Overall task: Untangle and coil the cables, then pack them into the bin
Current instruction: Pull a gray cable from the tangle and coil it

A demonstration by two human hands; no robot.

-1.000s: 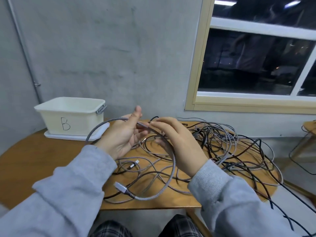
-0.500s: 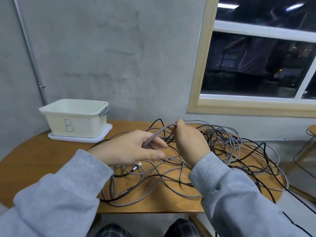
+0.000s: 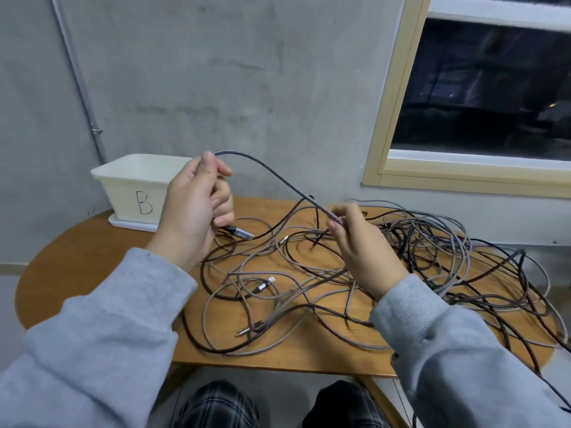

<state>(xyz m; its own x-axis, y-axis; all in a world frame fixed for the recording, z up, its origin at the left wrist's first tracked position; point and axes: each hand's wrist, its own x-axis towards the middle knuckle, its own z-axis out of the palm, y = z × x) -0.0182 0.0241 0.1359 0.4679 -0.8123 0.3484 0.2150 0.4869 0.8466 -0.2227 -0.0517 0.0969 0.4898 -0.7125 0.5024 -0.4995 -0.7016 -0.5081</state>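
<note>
A thick grey braided cable (image 3: 278, 177) arcs through the air between my two hands. My left hand (image 3: 194, 211) grips it near its metal plug end (image 3: 241, 233), raised in front of the bin. My right hand (image 3: 358, 248) pinches the same cable lower down, above the pile. A large tangle of grey and dark cables (image 3: 386, 267) covers the wooden table (image 3: 86, 261). The white bin marked "B" (image 3: 136, 186) stands at the table's back left, its right side hidden by my left hand.
The bin sits on a white lid or tray (image 3: 129, 223). Some cables hang over the table's right edge (image 3: 553, 338). A concrete wall and a window (image 3: 482, 88) lie behind. My knees (image 3: 216, 406) are under the near edge.
My left hand has lifted up and left with the braided cable, drawing a length out of the pile. My right hand has slid along it and stays low over the tangle.
</note>
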